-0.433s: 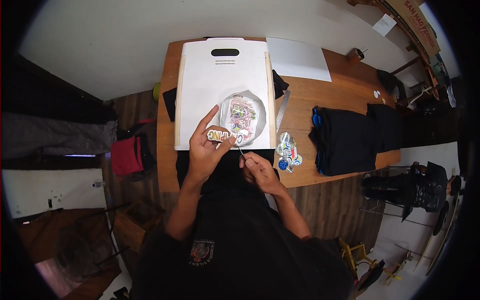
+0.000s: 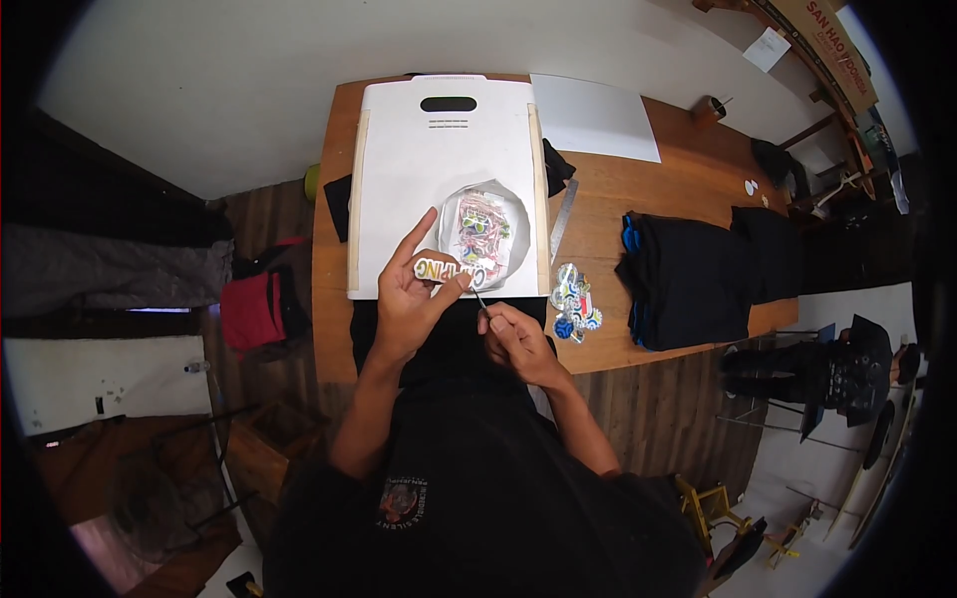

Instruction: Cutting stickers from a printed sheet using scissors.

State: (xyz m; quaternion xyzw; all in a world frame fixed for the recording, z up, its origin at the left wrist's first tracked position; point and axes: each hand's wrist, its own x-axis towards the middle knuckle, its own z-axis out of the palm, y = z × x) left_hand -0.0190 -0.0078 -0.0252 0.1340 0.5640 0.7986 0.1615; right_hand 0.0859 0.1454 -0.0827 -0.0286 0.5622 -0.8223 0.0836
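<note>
My left hand (image 2: 404, 314) pinches a cut-out lettering sticker (image 2: 436, 270), yellow and white, between thumb and fingers, with the index finger stretched away. In my right hand (image 2: 522, 345) is a thin dark pointed tool (image 2: 480, 301), whose tip meets the sticker's right end near the left thumb. Its exact kind is too small to make out. Just beyond the hands, a round white container (image 2: 521, 253) holds colourful printed scraps. It rests on a large white board (image 2: 401, 159) with a slot-shaped handle hole. Black cloth (image 2: 439, 329) lies beneath my hands.
Colourful cut-out stickers (image 2: 573, 304) lie right of the board, near a metal ruler (image 2: 564, 221). Folded black garments (image 2: 688, 281) are stacked farther right on the wooden table (image 2: 598, 189). A white sheet (image 2: 596, 118) and a brown cup (image 2: 709, 111) sit at the back. Another person (image 2: 832, 374) stands at right.
My hands, the sticker and the tool are almost unmoved. The person at the right has shifted slightly.
</note>
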